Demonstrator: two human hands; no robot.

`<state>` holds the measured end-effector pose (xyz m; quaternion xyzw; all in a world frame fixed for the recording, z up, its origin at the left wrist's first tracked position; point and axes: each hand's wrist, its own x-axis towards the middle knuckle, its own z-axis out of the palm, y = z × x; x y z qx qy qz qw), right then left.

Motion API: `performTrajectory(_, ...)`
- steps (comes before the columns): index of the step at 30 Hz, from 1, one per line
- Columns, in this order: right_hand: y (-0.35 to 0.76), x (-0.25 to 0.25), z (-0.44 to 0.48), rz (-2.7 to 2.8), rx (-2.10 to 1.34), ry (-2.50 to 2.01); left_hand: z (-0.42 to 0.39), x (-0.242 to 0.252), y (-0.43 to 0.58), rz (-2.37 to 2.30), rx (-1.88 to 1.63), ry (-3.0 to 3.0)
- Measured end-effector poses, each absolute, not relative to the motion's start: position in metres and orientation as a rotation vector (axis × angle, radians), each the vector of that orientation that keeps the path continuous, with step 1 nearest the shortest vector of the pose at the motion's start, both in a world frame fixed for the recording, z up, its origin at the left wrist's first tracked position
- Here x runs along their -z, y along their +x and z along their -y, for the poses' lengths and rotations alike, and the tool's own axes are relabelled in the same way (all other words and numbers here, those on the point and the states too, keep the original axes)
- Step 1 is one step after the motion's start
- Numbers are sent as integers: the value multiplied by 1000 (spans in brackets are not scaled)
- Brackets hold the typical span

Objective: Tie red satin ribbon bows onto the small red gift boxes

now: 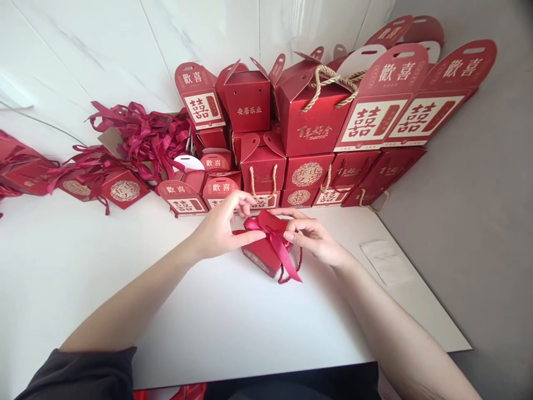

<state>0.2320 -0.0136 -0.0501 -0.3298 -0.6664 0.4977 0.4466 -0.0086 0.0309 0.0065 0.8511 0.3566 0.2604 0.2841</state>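
Note:
A small red gift box (pixel 260 253) with a round patterned emblem on its side sits tilted on the white table. Around its top runs a crimson satin ribbon (pixel 283 258), crossing at a knot, one tail hanging over the front. My left hand (pixel 220 225) presses its thumb on the ribbon near the knot, the other fingers curled above the box's left side. Between thumb and fingers, my right hand (pixel 316 239) pinches the ribbon at the right, its index finger reaching behind the flap. A dark red cord handle (pixel 300 261) loops out beside the box.
Stacked red gift boxes (pixel 314 125), some with gold rope handles, line the wall behind. A heap of loose crimson ribbons (pixel 150 133) lies at back left, near more ribboned boxes (pixel 125 189). A white tissue packet (pixel 385 261) rests at right by a grey wall (pixel 458 211).

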Motion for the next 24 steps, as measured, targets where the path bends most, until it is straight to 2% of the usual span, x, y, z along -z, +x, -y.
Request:
performTrajectory(2,231,50,14,1652,-1204,-835,-21,-12,-6,-1033,-795,2480)
performTrajectory(6,230,49,15,1676,-1161,-837,-10,-11,-5,-1050,-726,2823)
performTrajectory(11,228,47,17,1688,-1125,-825,-8,-2,-4,-1021,-761,2965)
performTrajectory(15,227,48,17,1684,-1128,-832,-3,-8,-2,-1069,-711,2711)
performTrajectory(20,228,49,15,1688,-1123,-862,2,-20,0,-1245,-384,2168)
performTrajectory(24,228,48,15,1679,-1112,-889,-1,-23,0,-1282,-232,2000)
